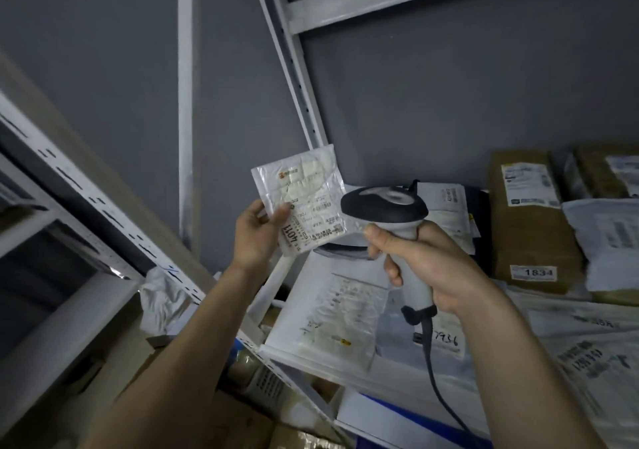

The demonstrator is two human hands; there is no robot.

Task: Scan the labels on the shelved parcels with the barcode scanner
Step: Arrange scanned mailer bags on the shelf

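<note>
Left hand (pixel 254 232) pinching small white parcel (pixel 300 199) by its lower-left edge, raised above the shelf (pixel 297 355). Right hand (pixel 425 262) wrapped round barcode scanner (pixel 383 204) handle, just right of the parcel's label.

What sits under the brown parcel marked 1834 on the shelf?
The brown parcel marked 1834 rests on flat white mailer bags spread across the shelf. How many lie beneath it, and their labels, is covered by the parcel itself.
</note>
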